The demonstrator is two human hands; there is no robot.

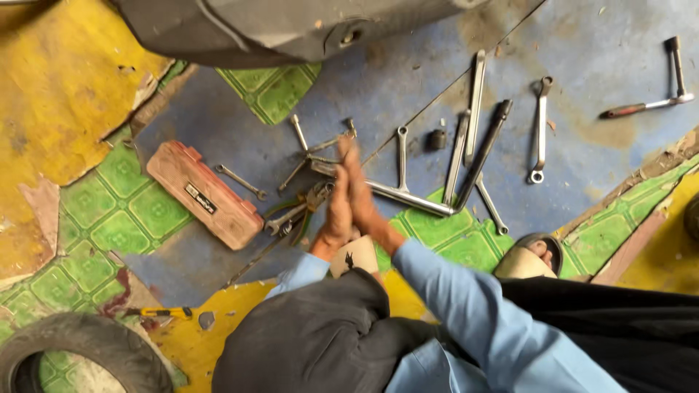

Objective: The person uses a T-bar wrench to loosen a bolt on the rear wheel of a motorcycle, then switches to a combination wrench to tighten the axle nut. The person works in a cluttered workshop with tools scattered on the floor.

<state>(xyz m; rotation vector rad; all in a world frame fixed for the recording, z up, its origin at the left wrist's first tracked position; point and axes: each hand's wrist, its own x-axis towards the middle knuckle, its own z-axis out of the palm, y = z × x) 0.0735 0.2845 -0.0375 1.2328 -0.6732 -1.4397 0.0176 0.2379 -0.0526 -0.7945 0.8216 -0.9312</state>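
Observation:
My left hand [336, 212] and my right hand [362, 195] are pressed palm to palm, fingers stretched out and blurred, just above the floor. Nothing shows between them. Right under and beyond the hands lie tools: pliers with green handles [298, 215], a chrome T-handle wrench [405, 192] and small spanners [312, 149]. Light blue sleeves cover both arms, and my dark-clothed knees fill the bottom of the view.
A reddish plastic case [204, 195] lies to the left, with a thin spanner [240, 181] beside it. Long wrenches [475, 102], a black-handled tool [484, 151], a ring spanner [539, 131] and a crank handle [655, 102] lie to the right. A tyre [73, 355] sits bottom left, a dark vehicle body [277, 25] on top.

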